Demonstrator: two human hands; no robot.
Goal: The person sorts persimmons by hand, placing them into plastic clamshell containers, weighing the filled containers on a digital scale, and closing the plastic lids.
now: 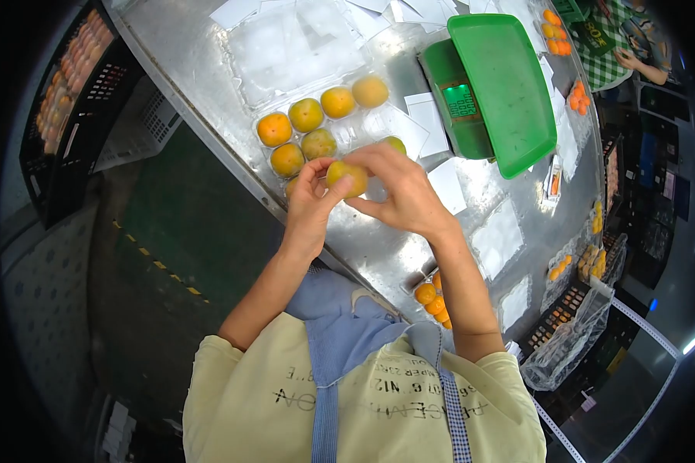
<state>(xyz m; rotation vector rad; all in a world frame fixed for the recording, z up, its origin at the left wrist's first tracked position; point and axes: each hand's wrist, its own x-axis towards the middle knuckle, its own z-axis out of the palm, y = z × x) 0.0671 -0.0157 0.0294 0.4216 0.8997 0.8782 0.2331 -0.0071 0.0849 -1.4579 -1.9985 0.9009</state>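
Note:
Between my two hands is a yellow-green persimmon [346, 180], held over the near edge of a clear plastic clamshell box [351, 135]. My left hand [309, 212] grips it from the left with thumb and fingers. From the other side, my right hand [405, 193] curls its fingers over the top of the same fruit. Several orange to greenish persimmons [306, 114] sit in the box's cups, and one greenish fruit is partly hidden behind my right hand. The box's lid [293, 54] lies folded open on the far side.
A green scale [502, 92] with a tray and lit display stands right of the box. White paper slips [446, 185] lie around on the metal table [378, 247]. More orange fruit [432, 297] sits near my right forearm. Crates [69, 100] stand at left; another person [629, 58] is at far right.

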